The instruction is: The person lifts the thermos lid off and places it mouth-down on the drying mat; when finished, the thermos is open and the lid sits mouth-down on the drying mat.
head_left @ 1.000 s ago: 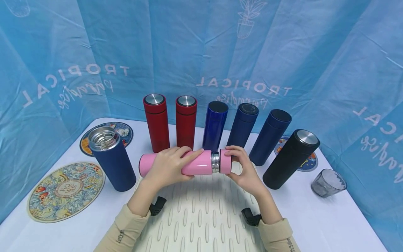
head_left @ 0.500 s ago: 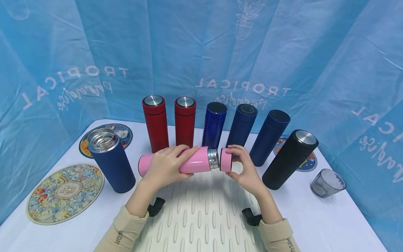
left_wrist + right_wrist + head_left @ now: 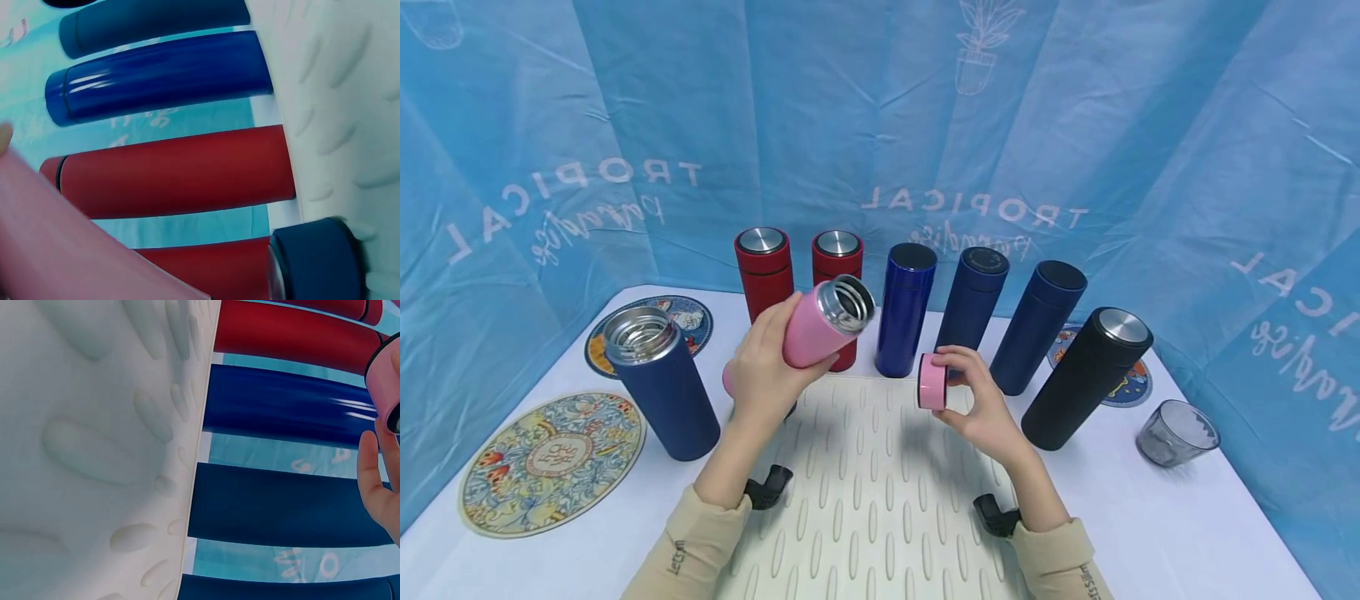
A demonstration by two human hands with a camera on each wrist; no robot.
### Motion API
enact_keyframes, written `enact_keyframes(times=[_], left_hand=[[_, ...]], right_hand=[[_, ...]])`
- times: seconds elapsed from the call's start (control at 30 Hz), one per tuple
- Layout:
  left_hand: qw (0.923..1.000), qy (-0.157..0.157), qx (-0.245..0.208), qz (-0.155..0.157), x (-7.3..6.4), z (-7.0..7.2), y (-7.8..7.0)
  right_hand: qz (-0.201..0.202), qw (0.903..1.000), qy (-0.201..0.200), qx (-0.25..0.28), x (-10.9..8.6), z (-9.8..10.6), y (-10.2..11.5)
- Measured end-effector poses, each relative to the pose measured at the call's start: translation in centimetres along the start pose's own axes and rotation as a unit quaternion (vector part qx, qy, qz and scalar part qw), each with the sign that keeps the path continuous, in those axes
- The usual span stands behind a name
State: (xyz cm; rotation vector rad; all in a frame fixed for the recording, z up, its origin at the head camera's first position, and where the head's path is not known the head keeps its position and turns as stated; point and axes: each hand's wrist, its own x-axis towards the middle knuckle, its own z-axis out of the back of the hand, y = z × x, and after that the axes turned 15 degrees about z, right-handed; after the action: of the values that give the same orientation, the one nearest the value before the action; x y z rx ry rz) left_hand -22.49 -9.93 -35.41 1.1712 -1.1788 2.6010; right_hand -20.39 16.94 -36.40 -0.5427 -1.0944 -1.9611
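My left hand (image 3: 767, 358) grips a pink thermos bottle (image 3: 822, 329) round its body. The bottle is tilted, its uncapped steel mouth pointing up and to the right. My right hand (image 3: 981, 408) pinches the pink lid (image 3: 932, 382) between thumb and fingers, apart from the bottle, above the white textured mat (image 3: 872, 483). In the right wrist view the lid (image 3: 384, 384) shows at the right edge. A short dark blue cylinder, like a lid (image 3: 319, 262), lies on the mat in the left wrist view, mostly hidden behind my left hand in the head view.
An uncapped navy thermos (image 3: 673, 400) stands at left beside a round patterned mat (image 3: 602, 492). Behind stand two red thermoses (image 3: 763, 271), a glossy blue one (image 3: 902, 308) and two navy ones (image 3: 1037, 329). A black thermos (image 3: 1078, 387) and a glass (image 3: 1176, 433) are at right.
The pink lid has come off the bottle's neck. My left hand has tilted the bottle mouth-up and away to the left, while my right hand has shifted slightly left with the lid.
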Motion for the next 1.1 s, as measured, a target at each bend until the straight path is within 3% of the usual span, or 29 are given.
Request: enact_keyframes(times=[0.13, 0.33, 0.53, 0.7, 1.1], left_hand=[[0.9948, -0.038, -0.051, 0.080, 0.8, 0.3, 0.2], [0.9843, -0.090, -0.079, 0.130, 1.4, 0.4, 1.1], [0.9670, -0.103, -0.123, 0.198, 1.2, 0.1, 2.2], [0.9516, -0.121, -0.162, 0.231, 1.0, -0.4, 3.3], [0.9238, -0.141, -0.168, 0.314, 1.1, -1.4, 4.4]], right_hand=[[-0.008, 1.0000, -0.002, 0.002, -0.6, -0.3, -1.6], [-0.002, 1.0000, -0.002, 0.000, -0.9, -0.5, -2.4], [0.001, 0.9999, -0.009, 0.008, -0.9, -0.5, -2.2], [0.006, 0.9999, -0.012, 0.009, -0.9, -0.6, -2.2], [0.009, 0.9998, -0.004, 0.016, -0.9, -0.7, -2.2]])
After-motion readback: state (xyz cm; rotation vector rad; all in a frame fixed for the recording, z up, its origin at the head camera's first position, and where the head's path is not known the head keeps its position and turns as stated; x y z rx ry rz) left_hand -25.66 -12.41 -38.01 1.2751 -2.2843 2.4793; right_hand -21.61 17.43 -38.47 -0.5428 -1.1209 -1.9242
